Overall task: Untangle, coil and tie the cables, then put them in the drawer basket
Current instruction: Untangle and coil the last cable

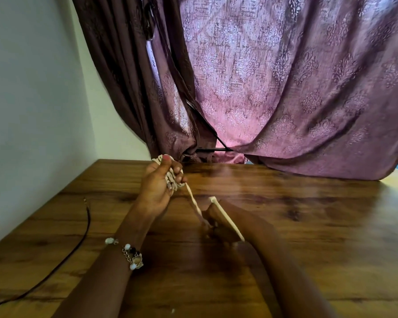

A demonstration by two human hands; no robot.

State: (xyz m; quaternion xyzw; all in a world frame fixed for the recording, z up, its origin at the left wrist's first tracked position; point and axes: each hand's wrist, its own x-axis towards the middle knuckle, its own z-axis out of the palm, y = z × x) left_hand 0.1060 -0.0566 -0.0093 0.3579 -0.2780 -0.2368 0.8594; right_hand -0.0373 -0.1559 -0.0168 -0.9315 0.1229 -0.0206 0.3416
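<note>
A white cable is wound in several loops around the fingers of my left hand, which grips the coil above the wooden table. From the coil a strand runs down and right to my right hand, blurred with motion, which holds the cable's free end. That end sticks up past the hand with a white plug at its tip. A thin dark cable lies loose on the table's left side, apart from both hands. No drawer basket is in view.
A purple patterned curtain hangs behind the table and drapes onto its far edge. A pale wall borders the table on the left. A bracelet sits on my left wrist.
</note>
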